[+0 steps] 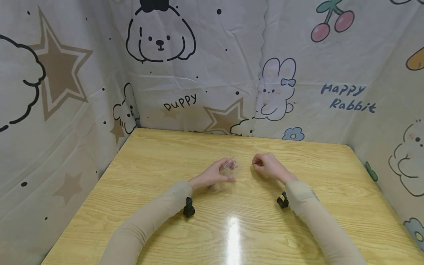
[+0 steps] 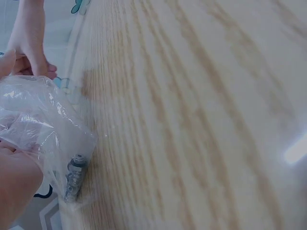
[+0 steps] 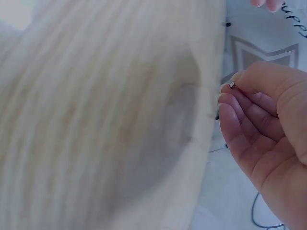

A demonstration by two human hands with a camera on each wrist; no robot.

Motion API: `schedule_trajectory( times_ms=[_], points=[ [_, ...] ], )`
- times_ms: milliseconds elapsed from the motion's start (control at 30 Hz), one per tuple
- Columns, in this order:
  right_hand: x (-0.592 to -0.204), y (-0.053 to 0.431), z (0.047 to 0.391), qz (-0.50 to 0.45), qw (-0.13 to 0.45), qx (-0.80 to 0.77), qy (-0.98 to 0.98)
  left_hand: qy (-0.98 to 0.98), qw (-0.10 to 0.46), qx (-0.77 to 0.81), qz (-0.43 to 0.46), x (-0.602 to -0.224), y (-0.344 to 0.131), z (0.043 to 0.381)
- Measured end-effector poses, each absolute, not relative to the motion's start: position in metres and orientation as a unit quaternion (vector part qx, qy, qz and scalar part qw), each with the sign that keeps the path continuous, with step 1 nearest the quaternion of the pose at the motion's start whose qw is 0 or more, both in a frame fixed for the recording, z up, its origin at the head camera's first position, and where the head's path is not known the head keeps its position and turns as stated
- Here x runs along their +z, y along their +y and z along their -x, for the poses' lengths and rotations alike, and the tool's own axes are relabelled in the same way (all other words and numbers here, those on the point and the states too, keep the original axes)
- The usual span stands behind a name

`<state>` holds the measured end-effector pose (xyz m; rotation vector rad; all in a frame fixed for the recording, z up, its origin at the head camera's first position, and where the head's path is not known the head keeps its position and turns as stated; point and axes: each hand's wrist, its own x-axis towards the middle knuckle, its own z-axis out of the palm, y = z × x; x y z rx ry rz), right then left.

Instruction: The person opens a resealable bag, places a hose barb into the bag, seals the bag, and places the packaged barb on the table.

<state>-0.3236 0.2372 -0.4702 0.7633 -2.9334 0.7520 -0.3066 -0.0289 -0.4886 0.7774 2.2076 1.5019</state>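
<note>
My left hand [image 1: 214, 174] grips a clear plastic bag [image 2: 33, 110] between thumb and fingers, above the middle of the table. Low in the bag, a clump of grey metal screws [image 2: 76, 177] shows through the film. To its right, my right hand [image 1: 270, 166] is raised above the tabletop, apart from the bag. Its thumb and index finger pinch a small screw [image 3: 232, 85], of which only a shiny metal tip shows. The other fingers of that hand are loosely curled.
Both hands work above a wood-grain table [image 1: 159, 154]. A printed cloth [image 1: 205, 44] hangs along the table's back and sides. Bright glare [image 1: 233, 239] lies on the tabletop near the front. Each wrist carries a small black camera [image 1: 188, 208].
</note>
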Motion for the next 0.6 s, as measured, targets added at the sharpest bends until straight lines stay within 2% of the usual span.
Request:
schedule_trajectory(
  times_ms=[600],
  points=[
    [-0.420,0.206,0.303,-0.335,0.079,0.270,-0.899,0.776,0.185,0.533,-0.280,-0.489,-0.030,0.307]
  ],
)
